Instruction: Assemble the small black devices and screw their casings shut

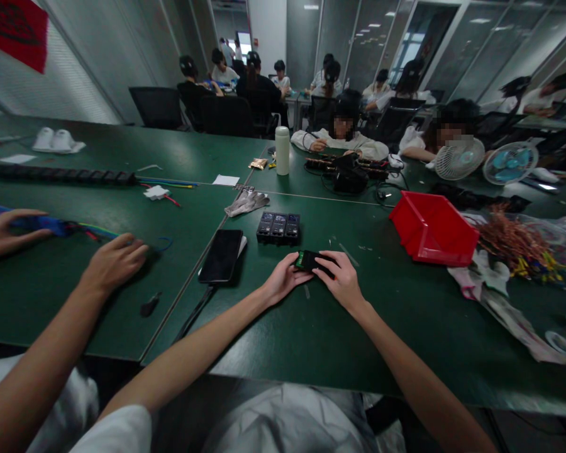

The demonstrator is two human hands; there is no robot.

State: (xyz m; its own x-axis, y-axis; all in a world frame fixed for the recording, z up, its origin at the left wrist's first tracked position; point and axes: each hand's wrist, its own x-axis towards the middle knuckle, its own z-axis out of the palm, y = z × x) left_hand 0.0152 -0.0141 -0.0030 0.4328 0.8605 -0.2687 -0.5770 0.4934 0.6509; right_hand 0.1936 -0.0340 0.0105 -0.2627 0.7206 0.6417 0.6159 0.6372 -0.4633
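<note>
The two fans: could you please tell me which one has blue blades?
The fan at the picture's right has them; the left fan, nearer the red bin, looks pale all over.

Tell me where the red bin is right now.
In the head view, the red bin sits on the right side of the green table, beyond and right of the right hand, just left of the copper-coloured wires.

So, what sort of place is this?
Probably an electronics assembly workshop in an office-like room: a black module with a green circuit board in hand, loose copper-coloured wires beside a red plastic bin, people seated at tables behind.
</note>
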